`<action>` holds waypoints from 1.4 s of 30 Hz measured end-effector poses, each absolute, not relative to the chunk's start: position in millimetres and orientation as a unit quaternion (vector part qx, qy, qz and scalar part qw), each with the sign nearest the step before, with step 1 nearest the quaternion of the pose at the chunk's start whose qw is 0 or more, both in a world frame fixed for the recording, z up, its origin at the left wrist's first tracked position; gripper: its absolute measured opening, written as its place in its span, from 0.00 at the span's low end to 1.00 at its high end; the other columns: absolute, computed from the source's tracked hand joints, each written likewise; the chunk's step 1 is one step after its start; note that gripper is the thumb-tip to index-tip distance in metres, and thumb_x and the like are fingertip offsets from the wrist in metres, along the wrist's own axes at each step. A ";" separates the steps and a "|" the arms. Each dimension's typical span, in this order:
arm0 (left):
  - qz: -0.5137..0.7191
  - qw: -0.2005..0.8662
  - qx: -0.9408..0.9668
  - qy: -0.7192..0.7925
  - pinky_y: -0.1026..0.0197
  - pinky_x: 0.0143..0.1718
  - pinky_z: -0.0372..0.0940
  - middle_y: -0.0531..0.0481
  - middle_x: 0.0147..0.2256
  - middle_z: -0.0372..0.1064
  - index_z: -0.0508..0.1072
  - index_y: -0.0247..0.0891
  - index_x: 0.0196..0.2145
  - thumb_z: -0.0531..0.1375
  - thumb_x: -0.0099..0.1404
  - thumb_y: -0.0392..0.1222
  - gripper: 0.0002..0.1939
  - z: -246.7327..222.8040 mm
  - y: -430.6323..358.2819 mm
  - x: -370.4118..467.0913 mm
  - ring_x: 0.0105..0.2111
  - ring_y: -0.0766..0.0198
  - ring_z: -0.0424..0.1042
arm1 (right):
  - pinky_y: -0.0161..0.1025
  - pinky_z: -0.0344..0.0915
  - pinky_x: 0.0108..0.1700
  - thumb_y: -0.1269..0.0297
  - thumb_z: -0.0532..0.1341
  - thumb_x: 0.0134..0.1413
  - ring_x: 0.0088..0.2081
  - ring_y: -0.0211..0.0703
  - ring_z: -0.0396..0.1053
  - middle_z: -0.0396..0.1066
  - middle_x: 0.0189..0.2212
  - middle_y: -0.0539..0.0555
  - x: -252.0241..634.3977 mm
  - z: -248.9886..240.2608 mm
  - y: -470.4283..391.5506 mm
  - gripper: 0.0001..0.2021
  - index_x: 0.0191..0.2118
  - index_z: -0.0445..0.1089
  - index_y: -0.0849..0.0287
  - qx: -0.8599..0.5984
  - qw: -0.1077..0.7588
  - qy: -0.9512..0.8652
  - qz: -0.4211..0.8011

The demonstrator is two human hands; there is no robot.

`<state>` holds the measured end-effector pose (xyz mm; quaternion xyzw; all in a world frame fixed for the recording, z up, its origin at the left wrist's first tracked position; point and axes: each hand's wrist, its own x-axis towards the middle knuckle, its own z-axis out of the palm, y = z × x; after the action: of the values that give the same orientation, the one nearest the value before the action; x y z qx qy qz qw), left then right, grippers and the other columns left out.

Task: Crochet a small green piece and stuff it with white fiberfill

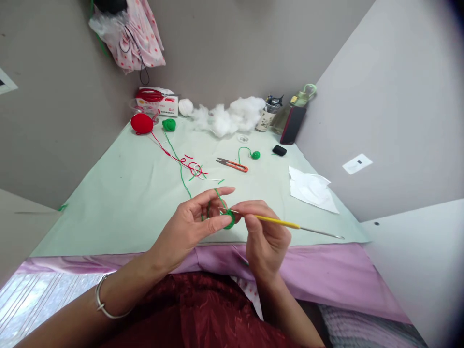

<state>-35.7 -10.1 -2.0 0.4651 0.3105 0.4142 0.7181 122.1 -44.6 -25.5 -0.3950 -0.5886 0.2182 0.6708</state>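
Note:
My left hand [192,220] pinches a small green crochet piece [229,220] between thumb and fingers, with green yarn [220,197] running over its raised index finger. A yellow-handled crochet hook [277,221] is held in my right hand [266,234], its tip at the top of the green piece. The hook's other metal end points right. Green yarn trails from my left hand back to a green ball [169,125]. Both hands are above the table's front edge, close together at the piece.
On the table [119,203] lie orange snips [232,165], a small green ball [255,155], tangled red and white yarn [195,168], a red ball [142,123], white stuffing [226,117], a black object [279,150], white paper [312,188] and a leaning phone [293,125].

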 end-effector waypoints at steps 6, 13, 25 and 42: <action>0.394 0.785 0.377 0.294 0.61 0.47 0.64 0.53 0.36 0.73 0.79 0.43 0.58 0.73 0.61 0.43 0.27 0.3 -8.8 -31.4 0.38 0.64 0.70 | 0.45 0.74 0.39 0.71 0.69 0.60 0.40 0.47 0.75 0.78 0.41 0.53 123.4 -37.8 -51.7 0.18 0.51 0.81 0.39 -0.430 0.623 -0.653 0.026; 0.377 0.801 0.374 0.277 0.62 0.45 0.64 0.51 0.35 0.74 0.82 0.41 0.53 0.71 0.63 0.41 0.20 -0.7 -2.7 -35.3 0.36 0.65 0.68 | 0.41 0.69 0.33 0.64 0.62 0.68 0.28 0.39 0.69 0.75 0.31 0.51 129.3 -19.2 -41.9 0.08 0.39 0.80 0.51 -0.385 0.710 -0.509 0.297; 0.370 0.669 0.559 0.321 0.58 0.52 0.65 0.56 0.35 0.66 0.75 0.46 0.62 0.72 0.62 0.41 0.31 6.4 -7.9 -38.9 0.39 0.64 0.70 | 0.35 0.66 0.29 0.54 0.69 0.61 0.26 0.37 0.67 0.78 0.29 0.51 131.3 -20.7 -36.2 0.11 0.33 0.78 0.54 -0.351 0.688 -0.439 0.459; 0.405 0.617 0.589 0.330 0.57 0.55 0.65 0.54 0.37 0.70 0.77 0.46 0.60 0.72 0.62 0.40 0.28 7.2 -10.3 -43.9 0.41 0.63 0.71 | 0.38 0.71 0.32 0.62 0.60 0.71 0.31 0.39 0.74 0.81 0.35 0.52 139.5 -16.7 -45.6 0.08 0.40 0.77 0.53 -0.339 0.684 -0.525 0.377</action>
<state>-43.9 -10.3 7.2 0.5887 0.3301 0.4047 0.6170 139.5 -45.6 -16.7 -0.3387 -0.5252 0.3767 0.6838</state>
